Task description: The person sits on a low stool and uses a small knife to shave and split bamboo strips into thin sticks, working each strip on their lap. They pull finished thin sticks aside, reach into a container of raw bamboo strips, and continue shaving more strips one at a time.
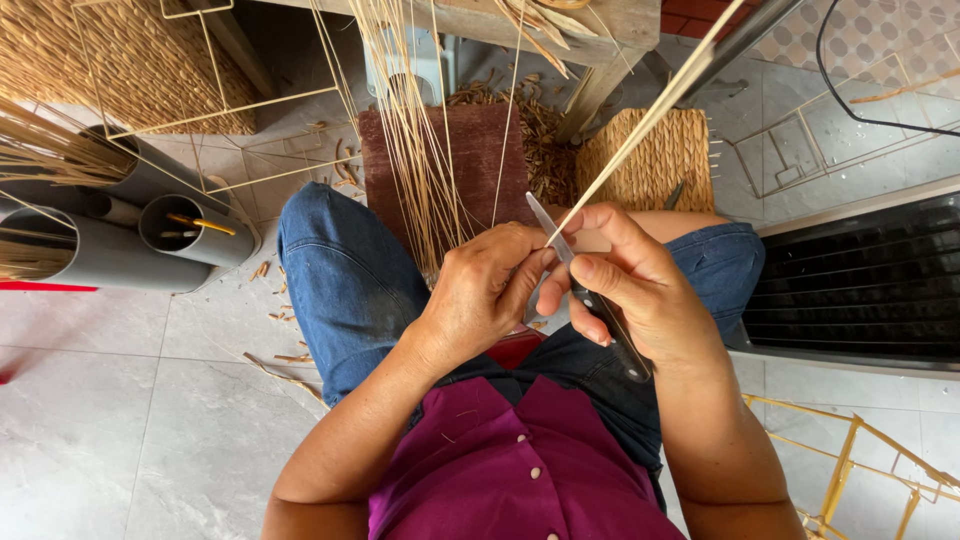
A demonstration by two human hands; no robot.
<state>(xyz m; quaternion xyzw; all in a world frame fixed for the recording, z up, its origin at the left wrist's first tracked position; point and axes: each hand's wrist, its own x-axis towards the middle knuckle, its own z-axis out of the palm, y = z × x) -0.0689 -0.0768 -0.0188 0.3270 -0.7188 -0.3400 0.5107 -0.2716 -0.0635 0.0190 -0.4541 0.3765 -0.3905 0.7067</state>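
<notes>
A pale reed strip (640, 130) runs from the hands at the centre up toward one o'clock, its far end cut off by the top edge. The left hand (485, 290) is clenched, pinching the strip's near end, and the right hand (625, 280) grips a knife (590, 295). The knife's blade points toward eleven o'clock against the strip, its handle toward five o'clock, partly hidden under the fingers.
</notes>
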